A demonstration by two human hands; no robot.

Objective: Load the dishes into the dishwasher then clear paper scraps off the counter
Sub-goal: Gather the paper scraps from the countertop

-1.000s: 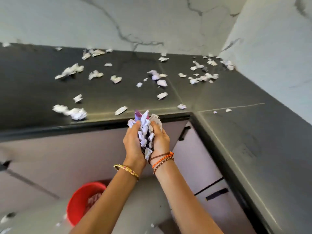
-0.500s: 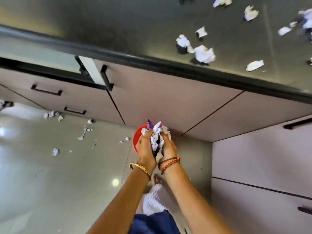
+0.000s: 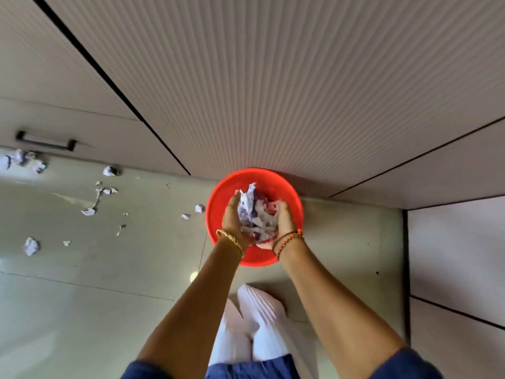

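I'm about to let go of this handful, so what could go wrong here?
The paper scraps are loosely cupped between the left hand and right hand; light pieces could drift past the rim of the red bin when the grip opens. More scraps already litter the floor, so strays may go unnoticed or get stepped on.
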